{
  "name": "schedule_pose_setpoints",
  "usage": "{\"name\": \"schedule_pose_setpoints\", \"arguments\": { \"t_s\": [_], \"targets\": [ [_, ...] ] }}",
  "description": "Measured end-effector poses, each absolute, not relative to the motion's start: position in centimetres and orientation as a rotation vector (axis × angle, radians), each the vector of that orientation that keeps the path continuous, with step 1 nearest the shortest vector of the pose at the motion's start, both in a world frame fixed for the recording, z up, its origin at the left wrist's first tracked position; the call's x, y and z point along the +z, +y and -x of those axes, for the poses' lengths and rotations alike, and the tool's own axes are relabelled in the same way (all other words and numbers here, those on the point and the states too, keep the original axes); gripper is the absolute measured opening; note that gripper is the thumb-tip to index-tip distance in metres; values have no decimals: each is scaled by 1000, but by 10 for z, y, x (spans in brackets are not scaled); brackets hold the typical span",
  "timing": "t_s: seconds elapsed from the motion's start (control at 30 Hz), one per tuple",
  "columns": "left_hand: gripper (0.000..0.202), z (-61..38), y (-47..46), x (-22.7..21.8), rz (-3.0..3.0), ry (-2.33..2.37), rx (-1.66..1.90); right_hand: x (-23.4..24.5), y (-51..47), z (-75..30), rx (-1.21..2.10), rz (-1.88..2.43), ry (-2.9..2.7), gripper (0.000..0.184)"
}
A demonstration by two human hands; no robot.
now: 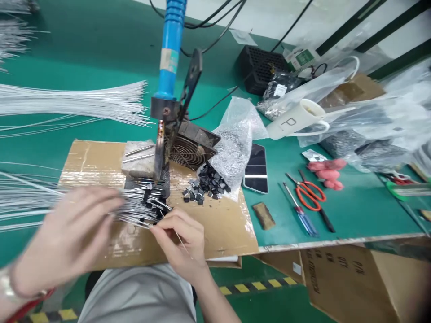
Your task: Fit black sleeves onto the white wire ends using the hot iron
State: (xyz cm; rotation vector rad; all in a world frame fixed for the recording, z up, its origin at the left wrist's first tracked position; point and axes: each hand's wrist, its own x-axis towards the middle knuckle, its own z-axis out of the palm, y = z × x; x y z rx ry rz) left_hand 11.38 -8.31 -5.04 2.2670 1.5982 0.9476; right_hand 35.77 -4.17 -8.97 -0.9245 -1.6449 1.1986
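Observation:
My left hand (79, 224), blurred by motion, hovers over a spread of thin white wires (27, 202); whether it grips any of them cannot be made out. Small black connectors (148, 193) sit at the right ends of several wires. My right hand (185, 237) is closed in a pinch beside those ends, with a thin silvery wire (182, 242) running through its fingers. Just above stands a blue-handled soldering iron (171, 58), held tip down in a metal bracket (191, 80). A pale block (138, 159) with metal rods on top lies left of the tip.
Cardboard (222, 229) covers the bench here. Loose black connectors (212, 179) spill from a plastic bag (237, 143) near a dark fan (190, 152). Rightward lie a phone (256, 168), a screwdriver (301, 213), orange-handled scissors (308, 195) and a white mug (292, 119). Another wire bundle (74, 103) lies upper left.

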Motion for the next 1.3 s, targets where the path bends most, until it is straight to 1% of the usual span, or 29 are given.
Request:
{"name": "schedule_pose_setpoints", "arguments": {
  "t_s": [0.03,0.13,0.23,0.33,0.43,0.57,0.63,0.73,0.93,1.1,1.3],
  "targets": [
    [44,-133,-86,-54,-2282,1573,881,-89,-41,-358,1199,917,-1658,18],
    [33,-176,-86,-58,-2200,1507,909,-87,-39,-360,1189,916,-1693,18],
    [21,-187,-80,-54,-2034,1497,911,-87,-38,-362,1212,953,-1679,19],
    [16,-185,-76,-50,-1867,1553,881,-88,-38,-362,1274,956,-1657,21],
    [19,-184,-76,-51,-1680,1604,902,-90,-38,-363,1376,1004,-1566,32],
    [20,-188,-74,-53,-1428,1591,927,-95,-37,-370,1558,1038,-1217,64],
    [19,-189,-72,-53,-1337,1591,943,-96,-37,-372,1562,1106,-1074,68],
    [19,-189,-70,-52,-1255,1595,972,-95,-38,-373,1489,1236,-1046,58],
    [18,-189,-69,-46,-1197,1571,1005,-87,-41,-366,1447,1160,-1267,32],
    [18,-190,-68,-47,-1186,1579,980,-82,-41,-362,1524,1119,-1237,25],
    [19,-190,-70,-48,-1199,1582,990,-87,-41,-360,1674,1038,-1121,18]
  ]
}}
